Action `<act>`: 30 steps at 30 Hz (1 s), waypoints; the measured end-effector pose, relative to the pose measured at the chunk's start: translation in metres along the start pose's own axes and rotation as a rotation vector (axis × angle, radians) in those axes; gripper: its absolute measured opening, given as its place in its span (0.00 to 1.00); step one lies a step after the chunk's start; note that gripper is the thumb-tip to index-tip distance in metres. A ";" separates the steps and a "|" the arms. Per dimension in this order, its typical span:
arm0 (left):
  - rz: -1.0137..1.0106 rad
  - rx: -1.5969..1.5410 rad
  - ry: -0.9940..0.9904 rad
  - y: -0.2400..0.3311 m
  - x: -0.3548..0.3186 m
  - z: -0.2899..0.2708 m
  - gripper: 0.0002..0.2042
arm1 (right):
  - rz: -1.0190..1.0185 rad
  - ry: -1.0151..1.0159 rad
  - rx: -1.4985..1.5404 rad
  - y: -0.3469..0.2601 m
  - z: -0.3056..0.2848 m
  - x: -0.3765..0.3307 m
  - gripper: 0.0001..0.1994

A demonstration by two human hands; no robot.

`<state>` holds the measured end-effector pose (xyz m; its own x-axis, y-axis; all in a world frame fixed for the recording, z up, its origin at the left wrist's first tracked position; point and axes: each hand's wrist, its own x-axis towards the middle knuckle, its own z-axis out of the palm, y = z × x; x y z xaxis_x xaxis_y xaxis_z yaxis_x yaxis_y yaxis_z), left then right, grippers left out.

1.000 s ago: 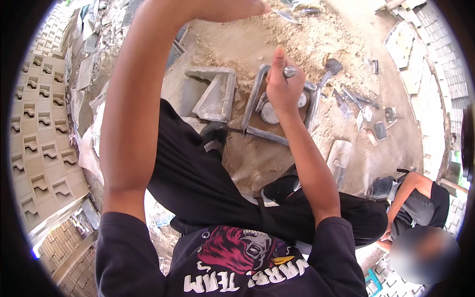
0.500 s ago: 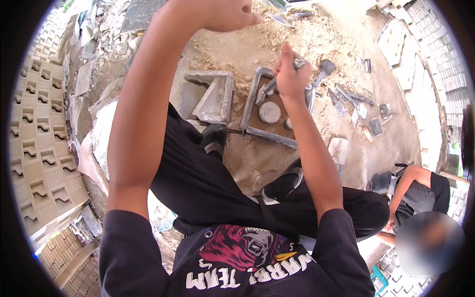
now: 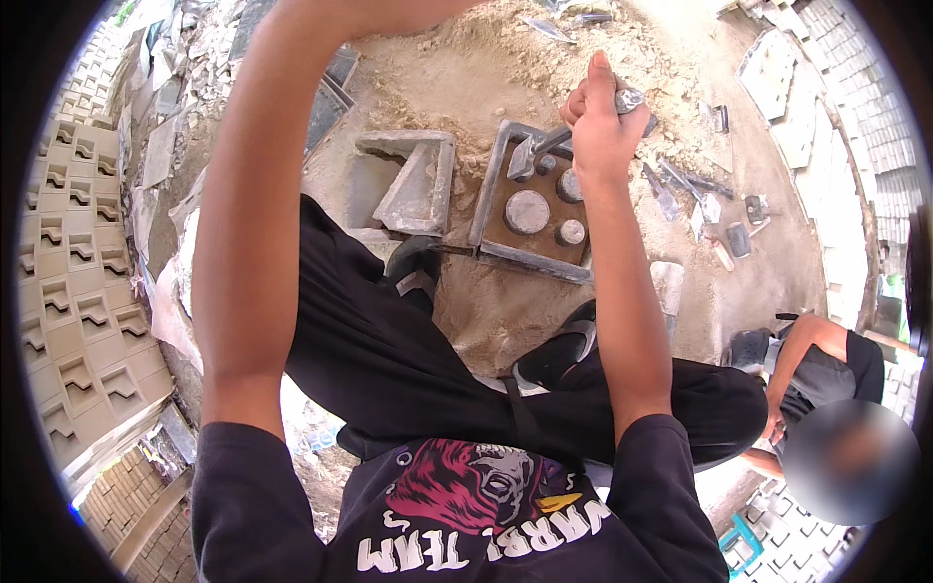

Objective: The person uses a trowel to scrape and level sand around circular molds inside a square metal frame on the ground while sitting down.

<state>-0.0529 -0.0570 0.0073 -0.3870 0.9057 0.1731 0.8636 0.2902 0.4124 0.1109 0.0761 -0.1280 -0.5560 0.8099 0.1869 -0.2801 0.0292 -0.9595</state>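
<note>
While the right hand [image 3: 601, 124] stays clamped on a trowel [image 3: 544, 144] over the square metal mould [image 3: 535, 204] at 12 o'clock, seemingly to pack it, the left hand leaves view at 11 o'clock, its grip untellable.

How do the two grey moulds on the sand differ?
The right mould is a frame holding round grey plugs; the left mould holds none. The right hand works a metal tool over the right mould; nothing touches the left mould. Both are grey and rectangular.
</note>
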 end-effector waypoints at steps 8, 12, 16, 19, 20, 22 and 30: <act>0.077 -0.033 0.162 -0.008 0.009 0.002 0.20 | -0.016 -0.093 -0.191 0.048 0.004 0.001 0.25; -0.085 0.113 -0.160 0.000 -0.005 -0.003 0.24 | -0.030 -0.018 -0.108 0.009 0.010 -0.007 0.26; -0.127 0.112 -0.362 0.007 0.014 0.004 0.26 | 0.001 -0.007 -0.231 0.084 -0.021 0.007 0.25; -0.108 0.121 -0.315 -0.016 0.015 0.016 0.26 | 0.075 -0.001 -0.222 0.063 -0.002 0.013 0.24; -0.113 0.130 -0.302 -0.013 0.013 0.014 0.26 | 0.082 0.018 -0.198 0.051 0.006 0.019 0.25; -0.118 0.145 -0.285 -0.008 0.007 0.010 0.26 | 0.049 0.004 -0.210 0.035 0.005 0.018 0.25; -0.073 0.128 -0.353 -0.004 0.009 0.016 0.26 | 0.064 0.009 -0.302 0.090 -0.020 0.053 0.27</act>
<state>-0.0550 -0.0448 -0.0075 -0.3330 0.9254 -0.1809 0.8797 0.3740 0.2935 0.0720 0.1337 -0.2088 -0.5576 0.8209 0.1233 0.0012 0.1494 -0.9888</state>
